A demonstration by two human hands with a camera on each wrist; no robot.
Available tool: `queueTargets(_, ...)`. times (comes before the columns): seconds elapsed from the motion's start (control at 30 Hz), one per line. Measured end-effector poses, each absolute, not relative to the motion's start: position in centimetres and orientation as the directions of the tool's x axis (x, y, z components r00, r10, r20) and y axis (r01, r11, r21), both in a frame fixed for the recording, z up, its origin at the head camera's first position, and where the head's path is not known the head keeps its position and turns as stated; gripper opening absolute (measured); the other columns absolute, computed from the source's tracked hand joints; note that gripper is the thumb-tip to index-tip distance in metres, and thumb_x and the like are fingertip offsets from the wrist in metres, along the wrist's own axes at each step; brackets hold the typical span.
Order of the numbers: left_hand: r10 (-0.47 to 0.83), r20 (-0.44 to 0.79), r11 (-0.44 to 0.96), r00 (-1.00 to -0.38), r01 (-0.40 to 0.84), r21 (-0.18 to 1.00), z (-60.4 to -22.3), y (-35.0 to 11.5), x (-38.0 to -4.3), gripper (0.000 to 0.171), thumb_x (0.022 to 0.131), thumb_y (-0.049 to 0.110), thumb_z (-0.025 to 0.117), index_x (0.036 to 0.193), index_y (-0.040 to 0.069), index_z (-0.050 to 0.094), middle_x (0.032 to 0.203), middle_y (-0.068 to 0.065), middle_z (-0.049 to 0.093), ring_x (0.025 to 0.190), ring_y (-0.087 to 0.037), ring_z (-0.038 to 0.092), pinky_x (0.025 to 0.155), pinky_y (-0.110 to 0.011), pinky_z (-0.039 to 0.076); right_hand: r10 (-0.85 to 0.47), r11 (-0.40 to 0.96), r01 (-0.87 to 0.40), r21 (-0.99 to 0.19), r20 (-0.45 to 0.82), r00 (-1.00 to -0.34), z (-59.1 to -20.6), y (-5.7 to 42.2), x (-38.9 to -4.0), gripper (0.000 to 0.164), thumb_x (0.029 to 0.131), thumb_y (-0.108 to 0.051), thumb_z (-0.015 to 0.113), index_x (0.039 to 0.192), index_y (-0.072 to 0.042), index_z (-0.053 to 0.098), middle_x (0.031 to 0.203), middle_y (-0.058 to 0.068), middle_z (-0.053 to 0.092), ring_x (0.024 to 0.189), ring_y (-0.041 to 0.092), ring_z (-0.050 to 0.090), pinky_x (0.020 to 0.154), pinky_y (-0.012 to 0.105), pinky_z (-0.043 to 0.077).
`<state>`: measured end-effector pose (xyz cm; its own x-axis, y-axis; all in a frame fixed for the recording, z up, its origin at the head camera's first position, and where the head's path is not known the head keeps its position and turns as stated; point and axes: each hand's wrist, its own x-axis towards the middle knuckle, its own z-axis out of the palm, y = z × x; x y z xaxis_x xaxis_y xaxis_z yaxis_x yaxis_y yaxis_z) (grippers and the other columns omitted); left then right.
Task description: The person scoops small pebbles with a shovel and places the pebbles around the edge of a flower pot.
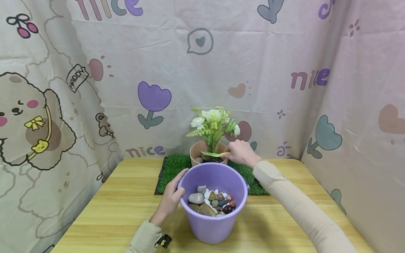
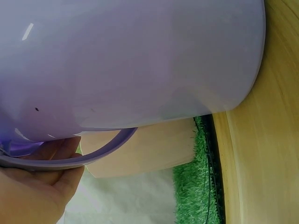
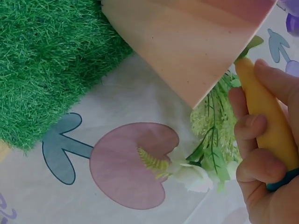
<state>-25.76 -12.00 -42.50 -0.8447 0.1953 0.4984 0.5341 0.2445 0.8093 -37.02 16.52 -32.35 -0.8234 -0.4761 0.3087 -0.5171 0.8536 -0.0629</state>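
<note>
A purple bucket (image 1: 212, 228) stands on the table, with pebbles (image 1: 215, 202) of several colours and sizes inside. My left hand (image 1: 171, 196) grips its rim on the left side; the left wrist view shows the bucket handle (image 2: 105, 148) crossing the fingers. Behind the bucket is a peach flower pot (image 3: 187, 42) holding white flowers with green leaves (image 1: 212, 119), dark soil and a few stones. My right hand (image 1: 242, 153) grips a small trowel by its yellow handle (image 3: 266, 112). The green trowel blade (image 1: 210, 154) lies over the pot's opening; whether it touches the soil I cannot tell.
Artificial grass (image 1: 174, 161) lies under the pot at the back of the wooden table (image 1: 120, 196). A printed cloth (image 1: 202, 70) hangs behind and at both sides. Most of the pot's lower front is hidden behind the bucket.
</note>
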Motion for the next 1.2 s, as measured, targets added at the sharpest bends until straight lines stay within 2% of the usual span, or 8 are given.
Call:
queueTargets(0.17,0.199,0.495,0.236,-0.846,0.532,0.813,-42.5,-12.0,-25.8,0.069,0.080,-0.002,0.044,0.148,0.014,0.044,0.145,-0.014,0.050,0.122,-0.030,0.058,0.095,-0.032,0.051,-0.492,0.849,-0.524,-0.065,0.261,-0.831,-31.9,16.8,-36.8,0.029,0.084,-0.044,0.073,0.062,-0.025,0.069,0.051,-0.012,0.055,0.048,0.008,0.046,0.047,0.026,0.035)
queueTargets(0.3,0.199,0.492,0.234,-0.847,0.529,0.816,-42.6,-12.0,-25.8,0.069,0.080,-0.002,0.044,0.148,0.014,0.044,0.145,-0.015,0.050,0.122,-0.031,0.058,0.094,-0.032,0.051,-0.475,0.865,-0.497,-0.070,0.202,-0.856,-31.5,16.4,-36.5,0.033,0.083,-0.045,0.073,0.060,-0.023,0.066,0.048,-0.011,0.053,0.047,0.008,0.045,0.047,0.026,0.035)
queueTargets(0.5,0.199,0.493,0.233,-0.847,0.530,0.815,-42.6,-12.0,-25.8,0.069,0.081,-0.002,0.044,0.148,0.014,0.044,0.146,-0.014,0.050,0.122,-0.031,0.058,0.094,-0.033,0.051,-0.450,0.886,-0.463,-0.033,0.183,-0.874,-31.2,15.6,-36.4,0.033,0.082,-0.047,0.073,0.063,-0.020,0.068,0.053,-0.008,0.056,0.051,0.012,0.050,0.049,0.028,0.039)
queueTargets(0.67,0.202,0.493,0.232,-0.846,0.531,0.815,-42.6,-12.0,-25.8,0.068,0.081,-0.002,0.043,0.148,0.014,0.043,0.146,-0.014,0.050,0.123,-0.031,0.057,0.095,-0.033,0.051,-0.461,0.880,-0.474,-0.021,0.193,-0.866,-31.6,15.2,-36.6,0.028,0.083,-0.045,0.073,0.064,-0.025,0.071,0.058,-0.011,0.061,0.053,0.012,0.053,0.050,0.028,0.041)
queueTargets(0.87,0.197,0.492,0.234,-0.848,0.528,0.816,-42.4,-11.9,-25.7,0.068,0.081,-0.002,0.044,0.148,0.012,0.044,0.146,-0.015,0.050,0.123,-0.031,0.057,0.095,-0.031,0.051,-0.466,0.873,-0.484,-0.050,0.206,-0.861,-32.1,15.3,-36.9,0.025,0.084,-0.043,0.073,0.064,-0.028,0.073,0.058,-0.014,0.062,0.052,0.011,0.054,0.048,0.028,0.041)
queueTargets(1.07,0.199,0.488,0.233,-0.850,0.525,0.819,-42.4,-11.9,-25.8,0.068,0.082,-0.002,0.043,0.148,0.013,0.044,0.146,-0.014,0.049,0.123,-0.031,0.057,0.095,-0.032,0.050,-0.465,0.867,-0.492,-0.083,0.218,-0.858,-32.0,15.4,-36.8,0.022,0.085,-0.041,0.072,0.072,-0.025,0.077,0.061,-0.014,0.065,0.052,0.010,0.055,0.048,0.028,0.042)
queueTargets(1.2,0.196,0.482,0.235,-0.854,0.518,0.822,-42.5,-11.9,-25.7,0.068,0.082,-0.001,0.044,0.148,0.014,0.044,0.146,-0.014,0.050,0.123,-0.031,0.057,0.095,-0.033,0.051,-0.470,0.863,-0.499,-0.085,0.232,-0.852,-32.1,15.7,-36.6,0.021,0.086,-0.042,0.072,0.070,-0.029,0.074,0.060,-0.014,0.065,0.051,0.009,0.054,0.048,0.027,0.040)
